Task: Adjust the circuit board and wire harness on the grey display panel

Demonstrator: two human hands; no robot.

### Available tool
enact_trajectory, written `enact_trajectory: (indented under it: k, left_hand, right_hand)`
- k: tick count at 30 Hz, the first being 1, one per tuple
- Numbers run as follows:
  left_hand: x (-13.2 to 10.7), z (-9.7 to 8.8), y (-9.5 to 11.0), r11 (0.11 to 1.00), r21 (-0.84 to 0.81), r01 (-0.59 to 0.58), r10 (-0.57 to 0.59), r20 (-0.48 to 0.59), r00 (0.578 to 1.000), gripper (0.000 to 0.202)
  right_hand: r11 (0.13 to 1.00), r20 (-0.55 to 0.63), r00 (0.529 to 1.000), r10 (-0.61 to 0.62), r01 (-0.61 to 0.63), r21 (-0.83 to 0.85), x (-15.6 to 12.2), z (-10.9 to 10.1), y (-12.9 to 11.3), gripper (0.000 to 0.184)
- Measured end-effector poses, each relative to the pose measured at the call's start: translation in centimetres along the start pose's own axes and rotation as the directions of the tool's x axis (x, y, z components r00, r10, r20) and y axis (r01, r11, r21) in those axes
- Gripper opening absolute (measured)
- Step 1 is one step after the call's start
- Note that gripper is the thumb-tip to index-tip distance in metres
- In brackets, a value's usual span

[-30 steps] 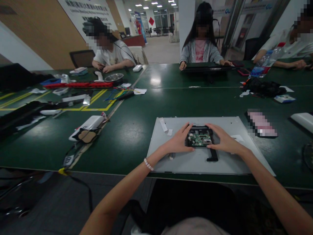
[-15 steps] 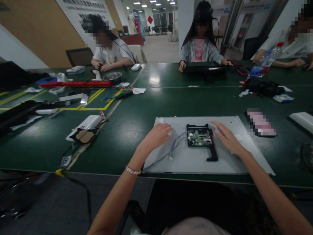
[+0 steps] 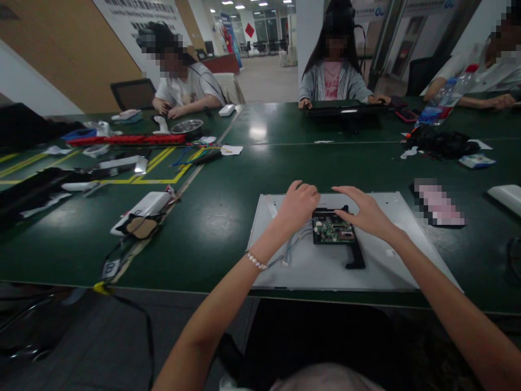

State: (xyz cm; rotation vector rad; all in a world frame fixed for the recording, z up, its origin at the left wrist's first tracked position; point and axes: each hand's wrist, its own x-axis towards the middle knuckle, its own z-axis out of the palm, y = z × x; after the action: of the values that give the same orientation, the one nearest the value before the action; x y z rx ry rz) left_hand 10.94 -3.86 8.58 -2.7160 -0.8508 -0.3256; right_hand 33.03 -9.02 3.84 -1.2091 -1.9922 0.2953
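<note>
A flat grey metal panel (image 3: 391, 271) lies near the table's front edge. On it sits a black plastic bracket (image 3: 356, 256) with a green circuit board (image 3: 331, 232) inside, and grey cables (image 3: 290, 247) run off to the left. My left hand (image 3: 299, 205), with a beaded bracelet on the wrist, is over the bracket's upper left corner. Its fingers are curled together and their tips are hidden. My right hand (image 3: 364, 213) is at the bracket's upper right, thumb and fingers apart with nothing between them; whether the thumb touches the bracket I cannot tell.
Left of the panel lies a white battery-like pack (image 3: 144, 214) with leads. A phone (image 3: 439, 203) is to the right. Beyond it are black bundled items (image 3: 442, 142) and plastic bottles (image 3: 437, 106). Several people sit across the green table (image 3: 228, 260).
My left hand has moved right and away from me, from the panel's left part to the bracket's upper corner. My right hand has shifted left and slightly farther away, over the bracket's edge.
</note>
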Motion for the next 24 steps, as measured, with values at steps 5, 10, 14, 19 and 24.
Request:
enact_trajectory:
  k: [5, 10, 14, 19, 24]
  left_hand:
    - [2.7, 1.1, 2.7, 0.999, -0.028, -0.043, 0.041, -0.042, 0.998, 0.026]
    - [1.7, 2.5, 1.9, 0.958, -0.287, 0.015, -0.013, 0.009, 1.000, 0.031]
    - [0.0, 3.1, 0.0, 0.815, -0.576, 0.061, 0.039, 0.161, 0.986, 0.080]
    - [-1.3, 3.5, -1.9, 0.656, -0.739, 0.151, 0.170, 0.340, 0.925, 0.120]
    - [-1.2, 3.9, -2.5, 0.587, -0.789, 0.183, 0.222, 0.374, 0.901, 0.128]
  right_hand:
    - [0.998, -0.064, 0.997, 0.031, -0.034, -0.050, 2.7, 1.8, 0.5, 0.034]
    - [0.996, -0.065, 0.995, 0.078, -0.080, -0.027, 1.9, 2.1, 2.2, 0.035]
    - [0.990, -0.093, 0.991, 0.096, -0.105, -0.097, 0.7, 0.8, 3.5, 0.024]
    - [0.985, -0.082, 0.990, 0.111, -0.120, -0.124, 0.1, 0.5, 4.1, 0.024]
    - [0.980, 0.029, 0.996, 0.083, -0.077, -0.182, 0.1, 1.4, 3.8, 0.025]
